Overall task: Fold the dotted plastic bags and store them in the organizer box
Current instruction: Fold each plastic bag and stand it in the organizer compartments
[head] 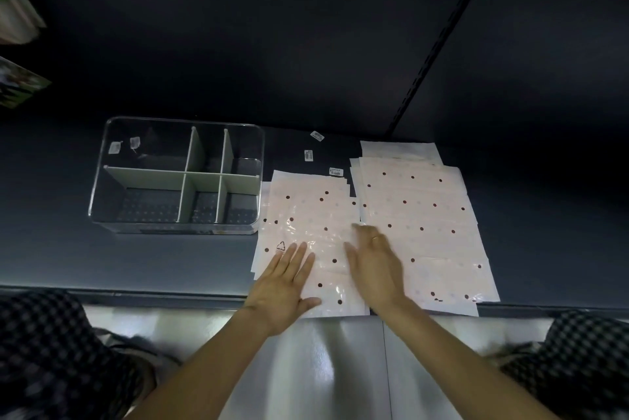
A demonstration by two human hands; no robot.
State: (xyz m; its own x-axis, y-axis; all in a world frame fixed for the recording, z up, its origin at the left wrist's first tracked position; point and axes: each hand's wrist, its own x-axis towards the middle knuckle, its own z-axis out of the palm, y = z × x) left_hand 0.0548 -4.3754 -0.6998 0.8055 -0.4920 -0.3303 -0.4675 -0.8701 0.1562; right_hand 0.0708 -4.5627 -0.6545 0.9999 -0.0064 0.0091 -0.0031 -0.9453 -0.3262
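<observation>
1. Two stacks of dotted bags lie side by side on the dark surface: the left stack under both hands, the right stack just beside it.
2. The left hand lies flat on the top bag, fingers straight and together, pinching nothing.
3. The right hand rests on that bag's right edge, fingers extended; it is blurred, so whether it grips the edge I cannot tell.
4. The organizer box stands empty, left of the stacks.
5. To fold well, I judge: smooth out air first, anchor with the left hand, separate only the top sheet, align edges, then crease firmly, since the slick plastic will likely spring open.
</observation>
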